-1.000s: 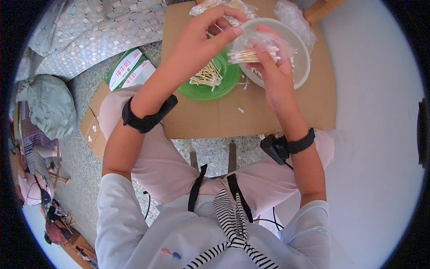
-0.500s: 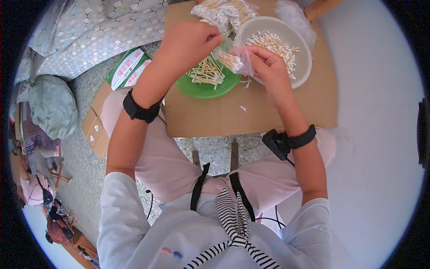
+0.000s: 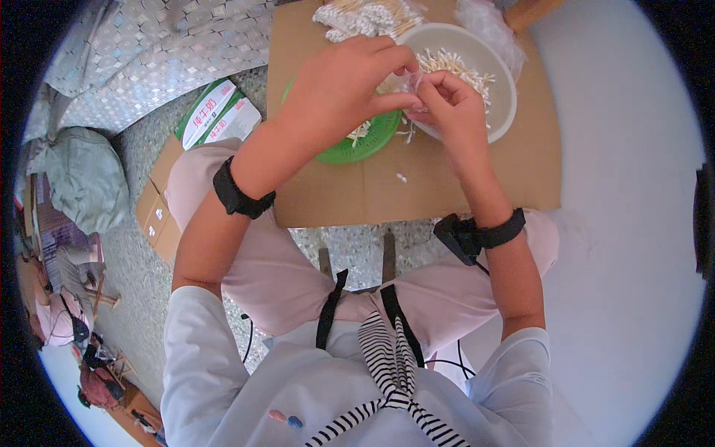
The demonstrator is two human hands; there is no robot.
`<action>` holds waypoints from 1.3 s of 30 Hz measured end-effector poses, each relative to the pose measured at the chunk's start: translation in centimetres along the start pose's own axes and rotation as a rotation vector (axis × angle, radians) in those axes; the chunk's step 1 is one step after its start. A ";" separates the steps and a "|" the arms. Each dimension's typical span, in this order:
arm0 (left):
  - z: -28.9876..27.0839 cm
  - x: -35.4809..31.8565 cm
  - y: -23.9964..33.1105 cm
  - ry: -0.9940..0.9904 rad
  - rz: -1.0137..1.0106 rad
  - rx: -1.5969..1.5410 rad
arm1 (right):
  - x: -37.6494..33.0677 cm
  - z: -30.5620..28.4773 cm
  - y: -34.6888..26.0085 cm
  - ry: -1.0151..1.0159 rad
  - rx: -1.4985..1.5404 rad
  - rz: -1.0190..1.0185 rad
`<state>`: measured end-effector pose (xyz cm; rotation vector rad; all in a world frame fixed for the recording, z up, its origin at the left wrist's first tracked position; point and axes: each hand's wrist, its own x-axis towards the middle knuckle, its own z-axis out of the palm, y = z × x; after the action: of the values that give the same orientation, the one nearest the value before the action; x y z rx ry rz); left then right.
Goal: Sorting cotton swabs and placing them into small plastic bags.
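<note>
Between my hands is a small clear plastic bag [image 3: 415, 80], mostly covered by my fingers; what is in it now is hard to see. My right hand [image 3: 456, 108] pinches the bag from the right. From the left, the thumb and fingers of my left hand [image 3: 350, 80] close around its other side. Under my left hand lies a green bowl [image 3: 376, 141], largely hidden, with a few cotton swabs [image 3: 360, 132] showing. A white basin [image 3: 508, 112] holding many loose cotton swabs [image 3: 458, 65] stands just beyond my right hand.
Bundles of cotton swabs [image 3: 365, 18] lie at the far edge of the cardboard-covered table [image 3: 432, 194]. Clear plastic bags [image 3: 488, 31] are heaped behind the basin. A green and white carton [image 3: 220, 115] stands left on the floor, and a white wall [image 3: 618, 186] rises on the right.
My left hand has moved right and toward me, from above the green bowl onto the bag. It now covers most of the bowl. My right hand stays nearly in place.
</note>
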<state>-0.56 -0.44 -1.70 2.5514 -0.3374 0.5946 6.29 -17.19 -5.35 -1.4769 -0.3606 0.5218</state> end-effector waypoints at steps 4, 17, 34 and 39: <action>-0.7 0.1 -0.2 -0.071 -0.108 -0.043 | -0.1 0.3 -1.0 0.133 -0.080 -0.021; -1.7 0.4 -1.7 -0.161 -0.162 -0.111 | 2.2 -5.8 -2.7 -0.085 -0.553 -0.135; -1.1 0.1 -2.3 -0.209 -0.361 -0.274 | 1.3 -7.1 -0.1 -0.064 -1.185 -0.417; -0.5 0.0 -3.4 -0.059 -0.371 -0.600 | 1.2 -6.5 -0.6 0.013 -1.217 -0.443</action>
<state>0.45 2.72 -2.73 1.9799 -0.0416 0.2285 10.84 -22.06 -5.32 -2.4491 -1.0838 -0.1448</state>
